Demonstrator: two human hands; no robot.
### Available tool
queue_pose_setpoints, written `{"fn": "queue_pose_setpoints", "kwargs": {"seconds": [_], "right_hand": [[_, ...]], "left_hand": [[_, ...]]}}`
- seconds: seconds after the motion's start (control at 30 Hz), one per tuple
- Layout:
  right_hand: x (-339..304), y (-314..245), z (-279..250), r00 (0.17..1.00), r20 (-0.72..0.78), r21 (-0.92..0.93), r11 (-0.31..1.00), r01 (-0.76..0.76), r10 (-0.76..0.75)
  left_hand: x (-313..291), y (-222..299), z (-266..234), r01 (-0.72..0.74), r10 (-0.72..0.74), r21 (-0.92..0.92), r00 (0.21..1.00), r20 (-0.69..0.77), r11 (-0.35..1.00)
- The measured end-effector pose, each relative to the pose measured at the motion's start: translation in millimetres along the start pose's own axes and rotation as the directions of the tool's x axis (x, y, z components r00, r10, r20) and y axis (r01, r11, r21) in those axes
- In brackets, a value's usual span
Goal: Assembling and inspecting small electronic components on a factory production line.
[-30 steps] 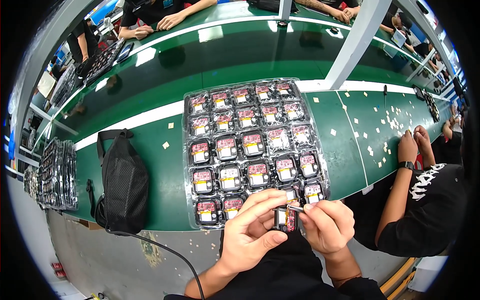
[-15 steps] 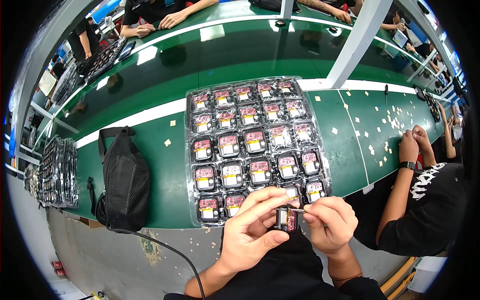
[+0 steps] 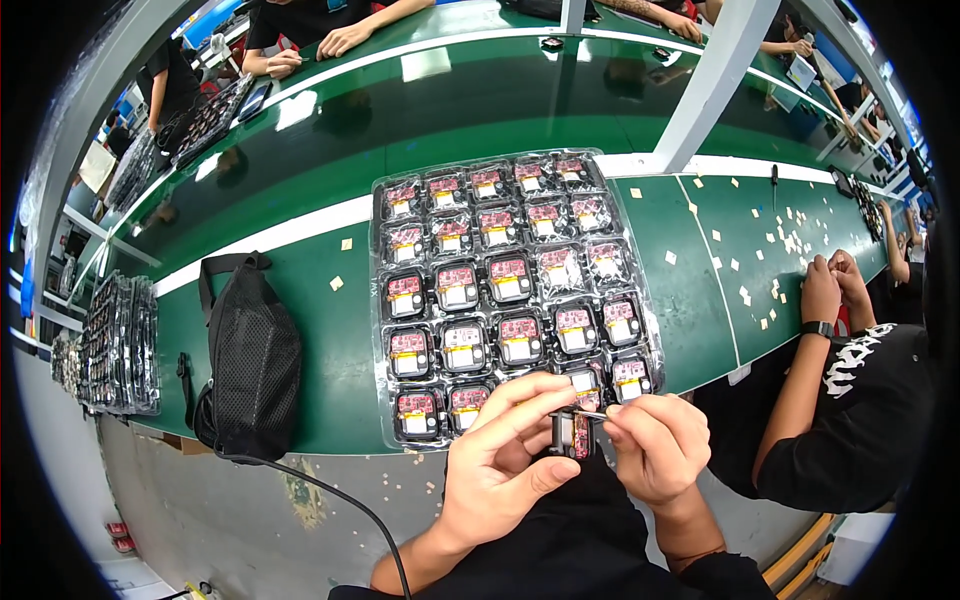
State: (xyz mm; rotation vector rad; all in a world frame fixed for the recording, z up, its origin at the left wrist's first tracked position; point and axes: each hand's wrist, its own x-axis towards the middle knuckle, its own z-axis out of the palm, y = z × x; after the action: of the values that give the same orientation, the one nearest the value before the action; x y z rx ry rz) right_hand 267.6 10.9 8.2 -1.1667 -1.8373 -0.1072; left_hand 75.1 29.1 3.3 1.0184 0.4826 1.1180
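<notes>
Between the thumb and fingers of my left hand (image 3: 505, 465) is a small black device housing (image 3: 572, 436), tilted on its side, with a red circuit board and a pale block showing inside. My right hand (image 3: 662, 445) pinches a thin metal tool, seemingly tweezers (image 3: 592, 414), whose tip reaches the upper edge of the housing. The exact contact point is too small to make out. Just beyond my hands, a clear plastic tray (image 3: 376, 300) holds rows of similar open housings with red boards, some under clear film. My hands cover part of its near row.
A black mesh bag (image 3: 250, 360) lies left of the tray, near stacked trays (image 3: 120, 345). Small pale squares (image 3: 790, 240) are scattered on the green table (image 3: 690, 320) at right. A co-worker (image 3: 850, 410) sits at my right. A grey post (image 3: 715, 85) rises behind the tray.
The housing in my left hand has turned slightly, and the tool in my right hand has shifted a little to the left. The tray has stayed in place.
</notes>
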Motion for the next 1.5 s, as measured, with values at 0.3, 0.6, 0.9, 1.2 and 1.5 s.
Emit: {"fn": "queue_pose_setpoints", "kwargs": {"seconds": [0.3,0.6,0.9,1.2,1.5], "right_hand": [[-5,2,1,0.999,-0.02,-0.051,0.998,0.037,-0.038],[-5,7,1,1.0,-0.024,0.027,1.0,-0.008,0.009],[-7,7,-6,0.998,-0.057,0.037,0.999,-0.039,0.041],[-8,11,-7,0.998,-0.044,0.035,0.999,-0.035,0.036],[-10,8,-3,0.999,-0.044,-0.012,1.0,-0.021,0.02]], "left_hand": [[1,-1,6,0.009,-0.008,0.028,1.0,-0.025,1.0],[2,2,8,0.072,-0.067,0.128,0.997,-0.043,0.989],[2,-5,15,-0.006,0.006,0.066,1.0,-0.013,0.998],[4,-6,15,-0.003,0.004,0.041,1.0,-0.022,0.999],[3,-6,19,0.032,-0.03,0.053,0.998,-0.047,0.998]]}}
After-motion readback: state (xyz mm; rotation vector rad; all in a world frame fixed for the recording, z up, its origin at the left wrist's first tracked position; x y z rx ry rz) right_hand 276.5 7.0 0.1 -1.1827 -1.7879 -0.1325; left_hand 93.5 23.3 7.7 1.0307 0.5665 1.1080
